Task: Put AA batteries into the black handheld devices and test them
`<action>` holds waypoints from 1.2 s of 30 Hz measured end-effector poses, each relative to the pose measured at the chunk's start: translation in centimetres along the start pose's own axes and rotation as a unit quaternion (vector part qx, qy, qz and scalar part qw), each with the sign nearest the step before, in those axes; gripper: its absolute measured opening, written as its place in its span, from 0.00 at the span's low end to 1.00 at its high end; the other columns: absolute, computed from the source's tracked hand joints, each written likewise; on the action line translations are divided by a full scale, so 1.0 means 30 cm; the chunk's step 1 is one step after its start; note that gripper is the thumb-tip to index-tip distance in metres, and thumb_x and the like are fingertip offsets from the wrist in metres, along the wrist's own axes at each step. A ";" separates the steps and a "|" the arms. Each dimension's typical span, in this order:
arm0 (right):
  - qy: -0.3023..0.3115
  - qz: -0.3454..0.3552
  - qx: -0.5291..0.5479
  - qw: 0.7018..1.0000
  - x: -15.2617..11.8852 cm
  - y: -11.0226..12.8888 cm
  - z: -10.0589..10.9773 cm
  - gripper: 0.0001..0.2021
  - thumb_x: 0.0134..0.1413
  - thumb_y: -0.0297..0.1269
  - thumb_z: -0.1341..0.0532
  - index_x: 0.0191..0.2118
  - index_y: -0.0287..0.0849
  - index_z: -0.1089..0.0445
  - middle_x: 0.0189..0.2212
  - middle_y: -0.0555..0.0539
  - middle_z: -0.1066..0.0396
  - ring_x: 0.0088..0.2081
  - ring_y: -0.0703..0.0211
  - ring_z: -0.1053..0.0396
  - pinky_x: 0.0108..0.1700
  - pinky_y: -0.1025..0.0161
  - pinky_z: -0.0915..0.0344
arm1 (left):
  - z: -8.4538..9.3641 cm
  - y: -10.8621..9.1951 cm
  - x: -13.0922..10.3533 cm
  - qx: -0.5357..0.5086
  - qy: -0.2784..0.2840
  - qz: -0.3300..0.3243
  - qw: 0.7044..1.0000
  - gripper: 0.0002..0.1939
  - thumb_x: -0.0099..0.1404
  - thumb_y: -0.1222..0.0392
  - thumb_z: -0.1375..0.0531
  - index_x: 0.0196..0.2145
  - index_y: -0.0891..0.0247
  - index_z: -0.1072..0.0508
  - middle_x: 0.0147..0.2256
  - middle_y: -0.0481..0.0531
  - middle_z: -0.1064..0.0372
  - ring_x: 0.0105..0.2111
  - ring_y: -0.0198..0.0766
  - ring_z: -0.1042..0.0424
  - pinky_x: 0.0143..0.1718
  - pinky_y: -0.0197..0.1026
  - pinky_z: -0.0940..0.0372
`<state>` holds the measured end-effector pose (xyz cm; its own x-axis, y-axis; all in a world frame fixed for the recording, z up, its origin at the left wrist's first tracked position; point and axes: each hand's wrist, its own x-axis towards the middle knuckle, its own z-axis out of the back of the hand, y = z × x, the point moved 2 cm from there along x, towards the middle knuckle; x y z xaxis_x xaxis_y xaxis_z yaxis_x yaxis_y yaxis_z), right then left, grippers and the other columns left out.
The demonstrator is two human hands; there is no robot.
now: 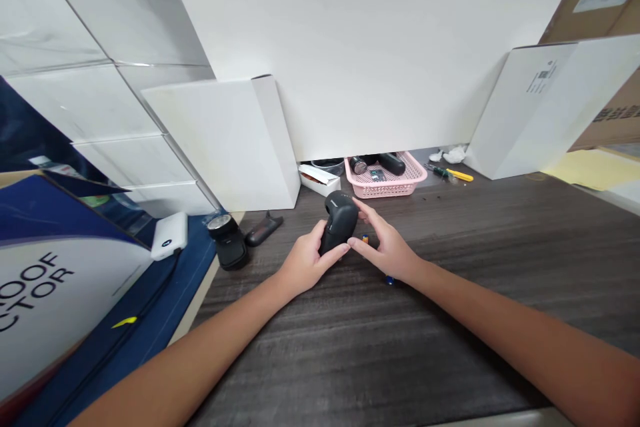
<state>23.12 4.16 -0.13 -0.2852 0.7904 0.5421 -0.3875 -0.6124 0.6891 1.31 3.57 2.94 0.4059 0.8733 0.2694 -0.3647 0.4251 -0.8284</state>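
Observation:
A black device [341,217] with a rounded, bent head is held above the dark wood table [310,340]. Wrapped round its lower part is my left hand [306,259], thumb across the front. My right hand [383,243] touches the device's right side with its fingertips and thumb. Partly hidden beneath my right hand lie a small orange and blue item [365,239] and a blue item [390,280]. To the left stand a black device with a round silver top [227,242] and a flat dark piece [264,228].
A pink basket [385,191] with black devices sits at the back, beside a small open white box [320,180]. Tools with a yellow handle [460,175] lie right of it. White boxes [240,140] and a large white panel [375,47] border the table. A white power bank [170,235] lies left.

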 end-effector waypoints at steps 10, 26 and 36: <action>-0.028 0.116 -0.057 0.991 -0.043 0.137 0.015 0.47 0.64 0.50 0.33 0.79 0.48 0.59 0.72 0.37 0.42 0.66 0.38 0.36 0.67 0.41 0.35 | 0.006 0.014 -0.004 0.052 -0.054 -0.075 0.994 0.24 0.62 0.50 0.28 0.54 0.58 0.23 0.46 0.60 0.24 0.48 0.57 0.27 0.56 0.51 0.34; -0.079 0.195 -0.144 0.967 -0.052 0.195 -0.001 0.37 0.65 0.45 0.32 0.73 0.54 0.48 0.57 0.42 0.26 0.57 0.42 0.28 0.67 0.38 0.43 | -0.002 0.010 -0.005 0.017 0.038 -0.091 0.995 0.14 0.65 0.45 0.31 0.41 0.57 0.16 0.46 0.61 0.21 0.53 0.61 0.27 0.62 0.58 0.37; -0.090 0.071 -0.076 0.990 -0.057 0.156 0.005 0.42 0.63 0.46 0.33 0.76 0.49 0.52 0.63 0.36 0.33 0.61 0.37 0.34 0.62 0.38 0.35 | 0.006 0.028 0.007 0.243 -0.056 -0.194 0.949 0.22 0.65 0.45 0.31 0.51 0.61 0.23 0.45 0.57 0.21 0.44 0.51 0.22 0.45 0.47 0.29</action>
<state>21.93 -0.06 2.25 -0.1901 0.6723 0.7154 -0.4860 -0.6976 0.5265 0.92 4.15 2.39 0.5076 0.6370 0.5801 -0.5603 0.7556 -0.3394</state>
